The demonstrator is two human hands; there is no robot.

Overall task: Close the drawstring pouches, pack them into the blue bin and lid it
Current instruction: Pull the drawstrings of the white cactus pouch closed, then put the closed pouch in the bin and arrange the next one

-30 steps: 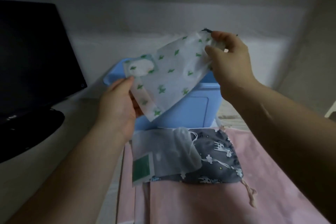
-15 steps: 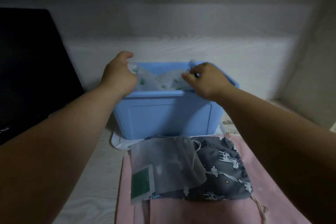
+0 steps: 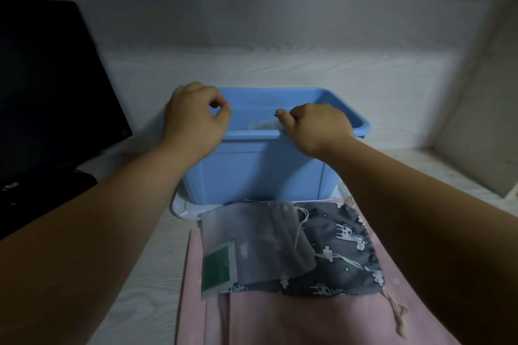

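Your left hand [image 3: 196,117] curls empty over the blue bin [image 3: 280,91]; right hand [image 3: 316,126] curled, grip unclear. Grey pouch [image 3: 342,260]: probably limp, light. Pinch its drawstring [image 3: 393,312].

A single wide-angle camera on the person's head looks forward and down along both forearms, which fill the lower corners of the frame. The left hand [image 3: 196,117] and right hand [image 3: 316,129] sit mid-frame at the near rim of the blue bin [image 3: 263,171]. The pouches [image 3: 336,246] lie nearest the camera at bottom centre, the worktop [image 3: 145,260] runs up to the back wall, and a dark monitor [image 3: 47,87] closes off its left side.
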